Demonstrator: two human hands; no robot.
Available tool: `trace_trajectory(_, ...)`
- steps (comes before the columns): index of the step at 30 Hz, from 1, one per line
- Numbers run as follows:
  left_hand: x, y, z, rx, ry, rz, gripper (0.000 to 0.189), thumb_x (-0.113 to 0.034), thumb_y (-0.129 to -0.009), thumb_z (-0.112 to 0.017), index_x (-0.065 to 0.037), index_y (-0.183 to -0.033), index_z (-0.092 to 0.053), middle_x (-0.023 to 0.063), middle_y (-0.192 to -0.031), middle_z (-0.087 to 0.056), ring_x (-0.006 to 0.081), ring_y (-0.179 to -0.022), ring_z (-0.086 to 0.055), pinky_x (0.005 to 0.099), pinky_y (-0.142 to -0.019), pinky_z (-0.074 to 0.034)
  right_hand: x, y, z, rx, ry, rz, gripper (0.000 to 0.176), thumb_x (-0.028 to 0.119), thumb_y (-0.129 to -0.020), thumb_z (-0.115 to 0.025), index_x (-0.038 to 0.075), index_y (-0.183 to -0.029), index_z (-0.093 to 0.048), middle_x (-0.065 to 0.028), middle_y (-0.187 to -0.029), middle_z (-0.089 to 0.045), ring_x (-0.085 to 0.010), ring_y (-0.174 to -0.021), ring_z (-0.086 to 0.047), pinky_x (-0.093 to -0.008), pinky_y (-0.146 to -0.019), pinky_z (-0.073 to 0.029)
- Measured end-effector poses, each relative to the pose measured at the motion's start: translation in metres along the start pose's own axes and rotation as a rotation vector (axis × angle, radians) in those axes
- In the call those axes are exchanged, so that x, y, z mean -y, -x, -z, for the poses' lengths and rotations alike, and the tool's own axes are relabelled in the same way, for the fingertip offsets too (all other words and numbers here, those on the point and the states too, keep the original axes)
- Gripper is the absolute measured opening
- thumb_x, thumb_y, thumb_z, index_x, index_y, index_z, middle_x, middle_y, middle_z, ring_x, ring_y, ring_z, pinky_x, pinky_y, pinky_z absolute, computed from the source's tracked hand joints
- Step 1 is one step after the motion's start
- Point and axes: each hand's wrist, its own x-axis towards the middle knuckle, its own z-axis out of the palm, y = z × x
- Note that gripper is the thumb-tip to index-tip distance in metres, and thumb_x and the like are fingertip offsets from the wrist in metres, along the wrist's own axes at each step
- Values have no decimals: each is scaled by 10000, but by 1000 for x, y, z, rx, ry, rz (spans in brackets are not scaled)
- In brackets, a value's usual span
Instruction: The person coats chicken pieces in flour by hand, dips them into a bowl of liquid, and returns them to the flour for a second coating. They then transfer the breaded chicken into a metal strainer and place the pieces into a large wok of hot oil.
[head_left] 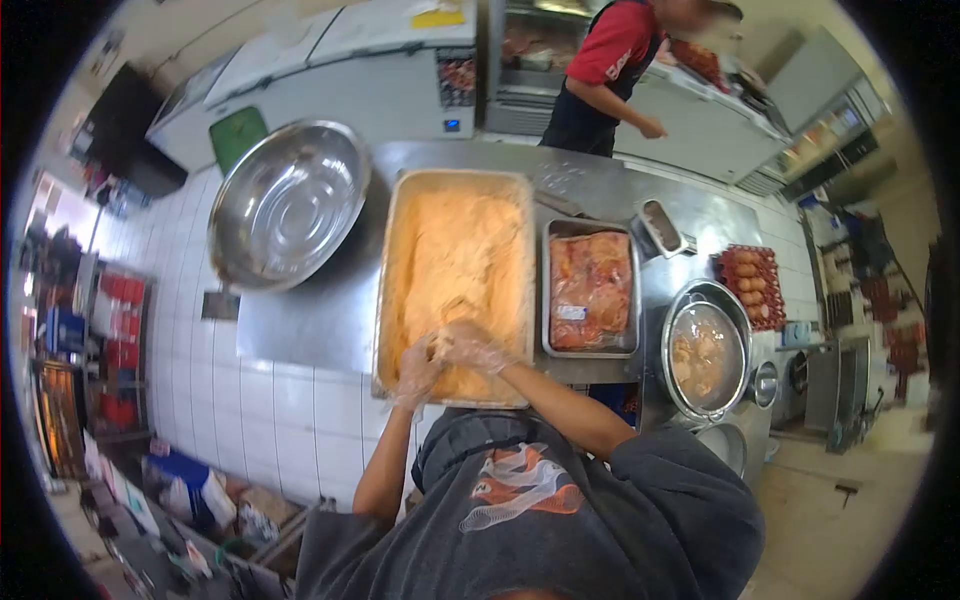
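Note:
A deep rectangular tray [384, 330] holds a large amount of orange-yellow powdery coating. Over its lower part, both hands meet, each in a thin clear plastic glove. My left hand [420, 368] is at the tray's near left, its fingers curled round something coated in the powder. My right hand [474, 347] reaches in from the right and its fingers close against the same spot. What lies between the hands is mostly hidden and coated, too small to name. Right of the tray, a metal pan [546, 300] contains raw meat [592, 280] under clear plastic.
A big steel bowl [290, 205] stands at the table's left end. To the right are a small metal container [662, 228], eggs [750, 285] on a red tray and a pot [747, 345] with pieces in liquid. Another person [600, 85] stands beyond the steel table [290, 335].

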Motion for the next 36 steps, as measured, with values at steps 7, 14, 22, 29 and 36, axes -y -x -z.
trace_trajectory(7,17,-15,6,165,-55,101,293,-264,-884,-718,-8,-1026,-729,184,-882,-729,249,-793,-693,386,-732,-537,-20,23,11,-137,-253,170,316,352,-954,-653,62,-1068,-705,-169,-964,-689,-333,-917,-657,-431,-830,-519)
trace_trajectory(14,-8,-4,32,55,107,154,302,-196,-840,-777,-12,-1077,-739,204,-944,-746,321,-804,-717,404,-736,-551,-33,67,57,-438,-46,-174,291,253,-893,-649,31,-1074,-696,-240,-977,-695,-384,-940,-679,-453,-829,-534)
trace_trajectory(22,-12,-15,34,-115,-50,100,283,-165,-840,-771,0,-1067,-745,233,-931,-737,344,-820,-726,413,-754,-556,-79,35,3,12,223,-483,480,353,-854,-687,-22,-1152,-661,-291,-1185,-663,-431,-1143,-627,-474,-989,-501)
trace_trajectory(29,-20,4,35,98,-79,159,317,-233,-820,-796,-22,-1054,-759,229,-926,-738,355,-835,-713,423,-783,-546,-59,18,-29,-176,155,-493,590,375,-839,-704,-33,-1254,-603,-320,-1214,-643,-440,-1211,-596,-473,-1018,-487)
trace_trajectory(36,7,6,31,27,-86,149,372,-250,-819,-799,-5,-1095,-742,224,-913,-740,359,-842,-714,420,-794,-547,-47,-7,-23,100,161,-594,507,305,-764,-702,-51,-1124,-671,-315,-1113,-681,-426,-1073,-677,-451,-933,-539)
